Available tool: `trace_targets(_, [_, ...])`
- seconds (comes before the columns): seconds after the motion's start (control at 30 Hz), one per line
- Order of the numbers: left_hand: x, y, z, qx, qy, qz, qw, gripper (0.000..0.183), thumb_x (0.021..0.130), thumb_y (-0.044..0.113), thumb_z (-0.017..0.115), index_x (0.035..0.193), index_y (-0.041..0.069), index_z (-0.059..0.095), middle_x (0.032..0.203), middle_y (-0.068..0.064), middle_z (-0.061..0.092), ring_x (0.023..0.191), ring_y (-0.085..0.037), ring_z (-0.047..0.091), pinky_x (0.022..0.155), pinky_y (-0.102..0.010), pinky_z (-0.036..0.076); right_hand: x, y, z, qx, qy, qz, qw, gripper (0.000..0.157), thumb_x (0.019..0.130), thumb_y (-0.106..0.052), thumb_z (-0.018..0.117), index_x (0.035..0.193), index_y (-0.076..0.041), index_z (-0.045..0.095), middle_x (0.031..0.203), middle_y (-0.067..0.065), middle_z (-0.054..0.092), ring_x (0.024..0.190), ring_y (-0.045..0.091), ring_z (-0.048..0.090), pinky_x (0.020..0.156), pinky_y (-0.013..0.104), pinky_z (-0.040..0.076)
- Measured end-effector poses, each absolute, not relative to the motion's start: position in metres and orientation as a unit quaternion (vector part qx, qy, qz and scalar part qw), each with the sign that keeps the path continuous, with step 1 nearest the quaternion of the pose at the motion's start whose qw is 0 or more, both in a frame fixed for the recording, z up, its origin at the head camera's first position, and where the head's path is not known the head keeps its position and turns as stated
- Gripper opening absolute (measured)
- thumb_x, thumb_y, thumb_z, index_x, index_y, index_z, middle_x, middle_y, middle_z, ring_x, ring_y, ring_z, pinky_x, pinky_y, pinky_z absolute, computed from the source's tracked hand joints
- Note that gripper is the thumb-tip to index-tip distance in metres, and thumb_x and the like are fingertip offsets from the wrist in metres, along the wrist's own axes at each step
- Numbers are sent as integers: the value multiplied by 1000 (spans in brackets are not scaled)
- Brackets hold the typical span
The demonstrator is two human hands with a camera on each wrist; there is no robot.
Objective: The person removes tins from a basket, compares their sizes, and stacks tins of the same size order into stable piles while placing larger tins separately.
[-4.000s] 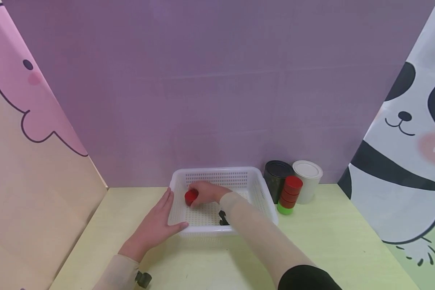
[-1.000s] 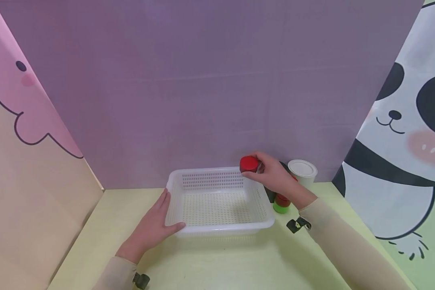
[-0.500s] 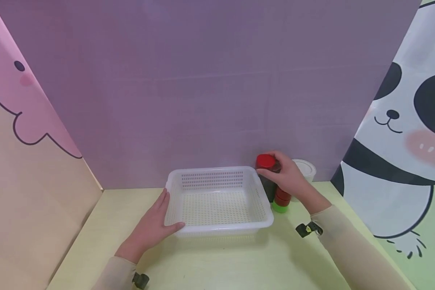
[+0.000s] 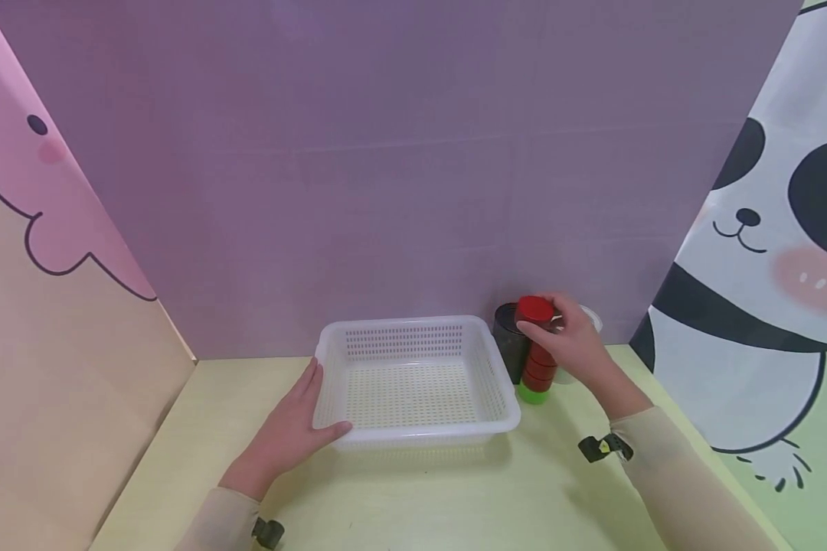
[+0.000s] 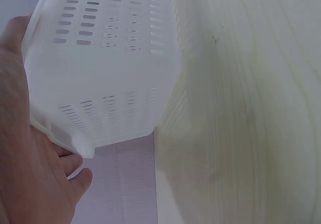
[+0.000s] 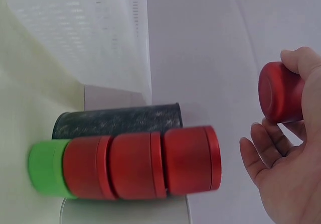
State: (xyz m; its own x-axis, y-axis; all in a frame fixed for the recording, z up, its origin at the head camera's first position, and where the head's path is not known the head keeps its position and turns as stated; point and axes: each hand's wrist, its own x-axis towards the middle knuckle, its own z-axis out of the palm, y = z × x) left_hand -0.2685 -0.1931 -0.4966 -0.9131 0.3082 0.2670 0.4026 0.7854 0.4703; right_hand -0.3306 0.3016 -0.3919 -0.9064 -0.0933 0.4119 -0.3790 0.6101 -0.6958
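My right hand [image 4: 568, 340] pinches a small round red tin [image 4: 534, 308] between thumb and fingers. Below it stands a stack of several similar red tins [image 6: 133, 164] on a green tin [image 6: 47, 168]. In the right wrist view a gap separates the held tin from the stack's top. My left hand [image 4: 286, 428] rests at the near left corner of a white perforated plastic basket [image 4: 413, 436], its fingers extended along the left side and thumb on the front rim. From the left wrist, the fingertips [image 5: 72, 163] show just under the rim.
Behind the stack are a dark can [image 4: 508, 348] and a white-lidded can [image 4: 593, 315], the latter partly hidden by my right hand. The basket stands on a pale wooden table [image 4: 413, 513]. A purple backdrop [image 4: 413, 191] rises behind, with cartoon-printed panels at both sides.
My right hand has lifted the red tin out of the basket and carried it right, past the dark can, to above the stack. My left hand has stayed at the basket's corner.
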Motion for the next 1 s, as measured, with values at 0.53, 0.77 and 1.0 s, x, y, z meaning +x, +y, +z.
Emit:
trace_targets(0.53, [-268, -194, -498, -185, -942, -265, 85, 124, 97, 75, 69, 174, -4, 12, 185, -18, 5, 167, -42, 20, 131, -59, 29, -321, 328, -406, 110, -886, 412, 184, 54, 103, -24, 80, 149, -5, 60, 137, 17, 60, 121, 33, 57, 90, 38, 54])
trace_targets(0.77, [-268, -194, -496, -189, -940, -271, 90, 123, 98, 73, 70, 174, -5, 14, 184, -20, 7, 167, -44, 21, 130, -61, 31, -322, 332, -413, 118, -878, 420, 195, 57, 102, -20, 82, 151, -7, 59, 140, 17, 61, 123, 30, 56, 87, 22, 51])
trace_targets(1.0, [-268, -194, -497, -189, -940, -271, 90, 124, 97, 75, 69, 174, -5, 14, 184, -19, 7, 167, -44, 21, 130, -60, 31, -323, 335, -420, 116, -880, 415, 200, 57, 102, -17, 81, 152, -5, 58, 141, 17, 59, 123, 27, 53, 89, 20, 49])
